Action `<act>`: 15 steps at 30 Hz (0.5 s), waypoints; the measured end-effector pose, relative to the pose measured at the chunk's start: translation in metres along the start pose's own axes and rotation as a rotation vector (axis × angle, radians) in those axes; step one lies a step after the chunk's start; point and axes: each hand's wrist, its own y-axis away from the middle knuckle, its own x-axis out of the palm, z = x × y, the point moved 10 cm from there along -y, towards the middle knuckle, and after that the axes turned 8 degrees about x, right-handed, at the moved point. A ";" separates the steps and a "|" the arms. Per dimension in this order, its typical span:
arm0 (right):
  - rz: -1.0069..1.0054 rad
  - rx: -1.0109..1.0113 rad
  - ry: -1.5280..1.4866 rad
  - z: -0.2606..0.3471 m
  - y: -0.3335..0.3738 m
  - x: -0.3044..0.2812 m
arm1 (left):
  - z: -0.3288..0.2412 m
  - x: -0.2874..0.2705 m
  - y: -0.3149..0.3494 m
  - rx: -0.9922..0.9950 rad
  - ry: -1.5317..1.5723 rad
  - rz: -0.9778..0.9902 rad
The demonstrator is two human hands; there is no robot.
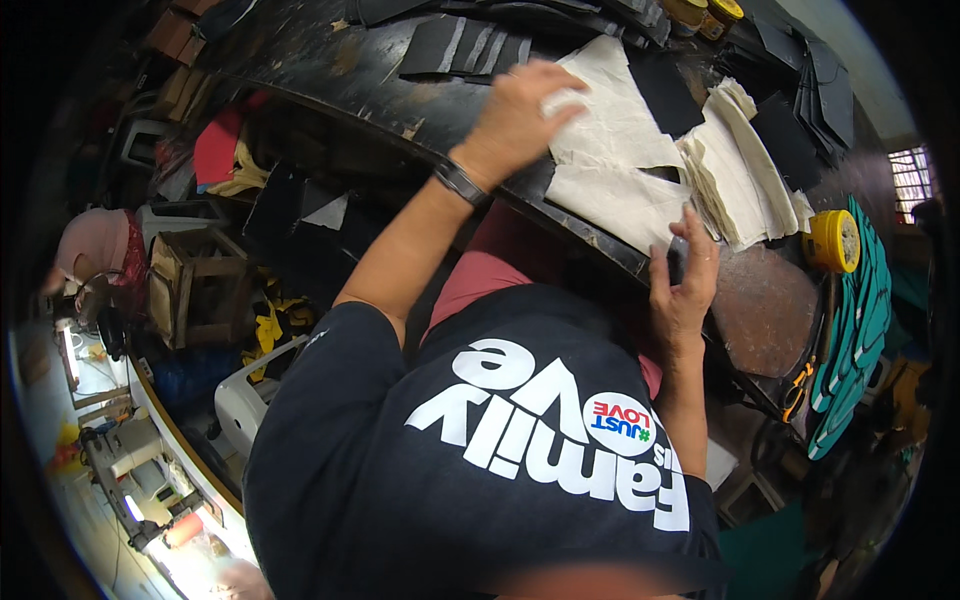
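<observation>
A cream cloth piece [615,110], pointed at its far end, lies on the dark worktable. Below it, a second cream cloth piece [625,200] reaches to the table's near edge. My left hand [515,120], with a dark watch on the wrist, is at the upper piece's left side, thumb and fingers apart, fingertips at the cloth. My right hand [686,272] is at the lower piece's near corner, its fingers spread and nothing visible between them. Just right of the pieces sits a stack of folded cream cloth [735,165].
Dark cut strips [465,48] lie at the table's far side. A yellow tub [833,241] stands near the right end, above orange-handled scissors [799,388] and hanging teal pieces [850,330]. Lower left are a wooden stool [195,285] and a sewing machine [125,450].
</observation>
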 end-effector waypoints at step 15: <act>0.379 0.272 -0.306 0.041 -0.165 0.216 | 0.118 -0.025 0.045 -0.295 -0.218 -0.115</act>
